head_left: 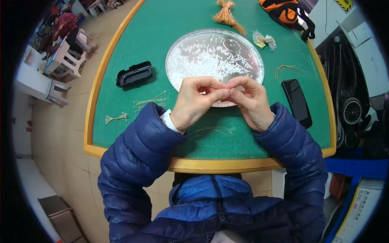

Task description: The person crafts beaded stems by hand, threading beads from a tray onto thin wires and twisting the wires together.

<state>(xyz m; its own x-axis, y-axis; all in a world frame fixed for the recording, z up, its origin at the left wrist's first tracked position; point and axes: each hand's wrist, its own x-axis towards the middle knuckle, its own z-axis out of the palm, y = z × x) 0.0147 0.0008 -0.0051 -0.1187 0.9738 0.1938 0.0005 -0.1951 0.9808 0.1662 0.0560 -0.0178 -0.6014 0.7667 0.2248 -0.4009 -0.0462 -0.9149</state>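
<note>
My left hand (197, 101) and my right hand (252, 101) meet fingertip to fingertip above the near rim of a round silver tray (256, 60). Both are closed in a pinch of thumb and forefinger. Whatever they pinch is too small and too covered by the fingers to name. Many tiny white beads (198, 60) lie spread over the tray, thickest at its left and middle. On the green mat below my hands are thin wires (210, 129). Wire stems with beaded ends (152, 100) and a tied bunch of them (116, 118) lie left of my left sleeve.
A black open case (135, 74) sits left of the tray, a phone (297, 103) to the right. Behind are a straw-coloured bundle (226, 15), a small plastic bag (264, 40) and an orange-black bag (287, 14). Wooden edging (227, 164) borders the table. A person (67, 28) sits far left.
</note>
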